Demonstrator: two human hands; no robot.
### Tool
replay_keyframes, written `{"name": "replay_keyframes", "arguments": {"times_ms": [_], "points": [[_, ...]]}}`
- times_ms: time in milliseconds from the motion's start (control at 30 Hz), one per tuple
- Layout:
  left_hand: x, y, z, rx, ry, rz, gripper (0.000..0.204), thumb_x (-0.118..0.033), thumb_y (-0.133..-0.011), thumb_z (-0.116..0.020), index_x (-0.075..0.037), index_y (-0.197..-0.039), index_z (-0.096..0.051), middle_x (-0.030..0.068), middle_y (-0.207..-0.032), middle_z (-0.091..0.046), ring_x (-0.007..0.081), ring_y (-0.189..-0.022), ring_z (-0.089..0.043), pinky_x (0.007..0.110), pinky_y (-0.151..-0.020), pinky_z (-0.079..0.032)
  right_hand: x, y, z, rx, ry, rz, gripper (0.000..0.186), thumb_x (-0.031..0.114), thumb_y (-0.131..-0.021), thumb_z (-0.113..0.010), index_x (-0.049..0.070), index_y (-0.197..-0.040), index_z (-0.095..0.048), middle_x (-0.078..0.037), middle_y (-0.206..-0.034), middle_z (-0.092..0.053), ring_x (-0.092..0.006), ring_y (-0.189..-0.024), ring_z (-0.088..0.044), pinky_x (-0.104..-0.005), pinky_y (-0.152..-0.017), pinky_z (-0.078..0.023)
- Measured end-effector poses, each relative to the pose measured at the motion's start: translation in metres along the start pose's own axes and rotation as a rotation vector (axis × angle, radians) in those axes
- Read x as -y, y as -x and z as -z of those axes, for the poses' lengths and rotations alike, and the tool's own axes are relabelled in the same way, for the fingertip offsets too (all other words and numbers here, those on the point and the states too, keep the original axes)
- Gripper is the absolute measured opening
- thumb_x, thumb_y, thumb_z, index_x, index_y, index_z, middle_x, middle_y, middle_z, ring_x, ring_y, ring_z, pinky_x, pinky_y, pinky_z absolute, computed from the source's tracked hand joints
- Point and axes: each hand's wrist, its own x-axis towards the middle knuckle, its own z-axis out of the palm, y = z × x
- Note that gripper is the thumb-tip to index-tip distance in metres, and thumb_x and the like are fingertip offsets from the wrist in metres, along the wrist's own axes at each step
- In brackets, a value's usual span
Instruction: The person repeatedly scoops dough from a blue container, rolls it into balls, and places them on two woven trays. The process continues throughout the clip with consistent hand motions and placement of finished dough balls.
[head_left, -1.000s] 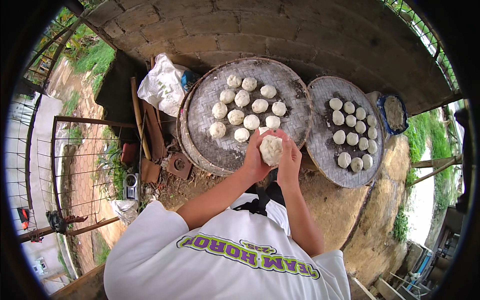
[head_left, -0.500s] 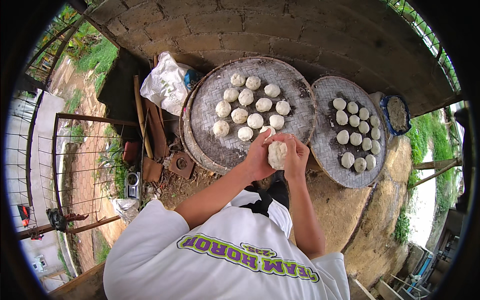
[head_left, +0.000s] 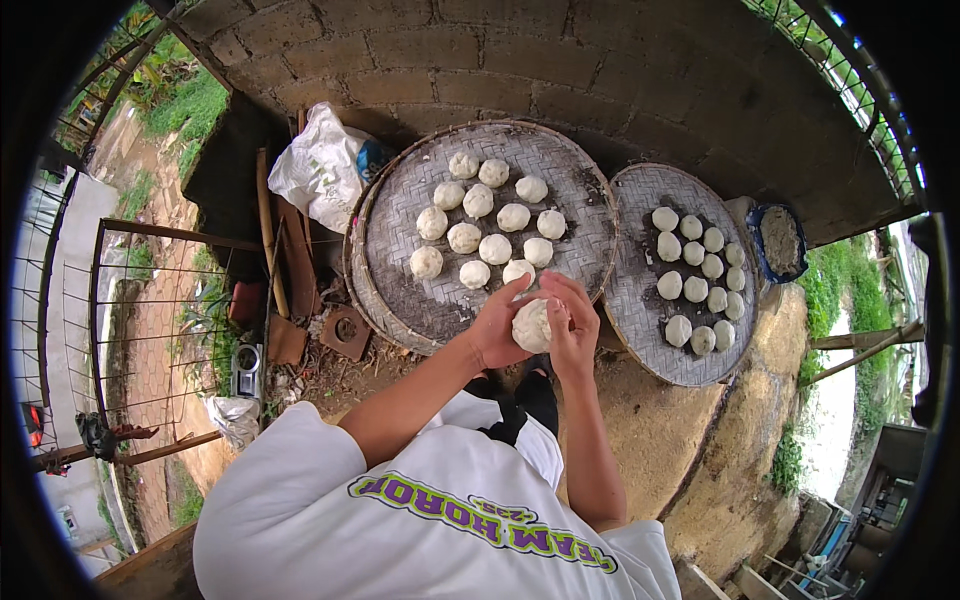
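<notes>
Between my two hands, in front of my body, is a whitish, lumpy dough ball (head_left: pixel 532 326). My left hand (head_left: pixel 492 332) cups it from the left. My right hand (head_left: pixel 573 328) curves round its right side, with the thumb against it. Just beyond them lies a large round woven bamboo tray (head_left: pixel 390 215) bearing several similar dough balls (head_left: pixel 464 237). My fingers are close to the near ball on this tray. On the right stands a second woven tray (head_left: pixel 640 190), where more dough balls (head_left: pixel 717 299) lie in uneven rows.
A blue-rimmed basin (head_left: pixel 765 262) of pale mash stands beyond the right tray. A white sack (head_left: pixel 315 165) leans by the left tray, near a bamboo pole (head_left: pixel 270 240) and broken tiles (head_left: pixel 345 332). The block wall (head_left: pixel 480 60) rises behind; a metal railing (head_left: pixel 150 330) stands left.
My fingers have shifted round the dough ball, the right hand's fingers now straighter. The whole view has shifted slightly, moving the trays left and down in the picture.
</notes>
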Motion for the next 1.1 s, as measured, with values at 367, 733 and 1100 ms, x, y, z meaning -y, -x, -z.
{"name": "replay_keyframes", "arguments": {"times_ms": [367, 733, 1100], "points": [[0.008, -0.015, 0.042, -0.076, -0.036, -0.195, 0.052, -0.061, -0.103, -0.045, -0.017, -0.127, -0.061, 0.0041, -0.121, -0.069, 0.0206, -0.110, -0.067, 0.042, -0.098, -0.053, -0.061, 0.024, -0.031, -0.140, -0.067, -0.043, 0.040, 0.027, -0.108, -0.053, -0.001, -0.134, -0.063, -0.010, -0.125, -0.068, -0.0192, -0.117, -0.062, -0.0341, -0.103, -0.048], [-0.011, -0.034, 0.106, -0.227, -0.212, -0.294, 0.059, -0.051, -0.104, -0.050, -0.006, -0.143, -0.052, 0.0131, -0.140, -0.060, 0.0253, -0.123, -0.060, 0.042, -0.106, -0.049, -0.112, 0.045, -0.065, -0.269, -0.630, -0.527, 0.045, 0.024, -0.107, -0.058, -0.001, -0.144, -0.051, -0.011, -0.132, -0.061, -0.0153, -0.115, -0.062, -0.0298, -0.097, -0.051], [0.016, -0.072, 0.193, -0.733, -0.592, -0.436, 0.037, -0.036, -0.107, -0.057, -0.003, -0.121, -0.065, 0.0026, -0.106, -0.065, 0.0099, -0.091, -0.058, 0.030, -0.080, -0.048, -0.211, 0.037, -0.080, -0.289, -0.301, -0.813, 0.065, 0.026, -0.098, -0.072, -0.001, -0.149, -0.041, -0.015, -0.137, -0.053, -0.0200, -0.120, -0.056, -0.0322, -0.097, -0.049]]}}
